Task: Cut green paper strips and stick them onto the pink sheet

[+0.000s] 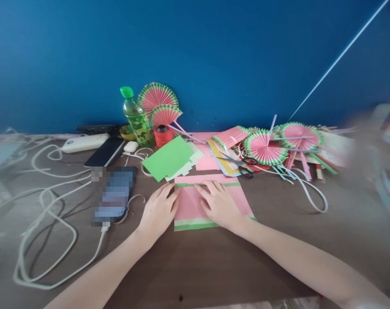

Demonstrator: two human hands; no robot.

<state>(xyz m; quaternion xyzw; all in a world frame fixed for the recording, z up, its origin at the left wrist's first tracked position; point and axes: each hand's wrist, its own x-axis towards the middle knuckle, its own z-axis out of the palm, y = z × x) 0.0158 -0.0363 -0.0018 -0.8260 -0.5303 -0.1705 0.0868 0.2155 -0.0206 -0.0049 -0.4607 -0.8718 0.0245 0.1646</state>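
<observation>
A pink paper sheet with green stripes along its near and far edges (188, 206) lies flat on the brown table (278, 240) in front of me. My left hand (159, 208) rests on the sheet's left edge, fingers stretched out and pressing near the far green stripe. My right hand (219, 201) lies flat on the sheet's middle, its fingers spread toward the same far stripe. Neither hand holds anything.
A phone (113, 195) on a white cable lies left of my hands. Behind the sheet lie green paper (167, 158), black scissors (243, 165), several pink-and-green paper fans (265, 148), a red spool (162, 135) and a green-capped bottle (135, 115). White cables (46, 189) loop at left.
</observation>
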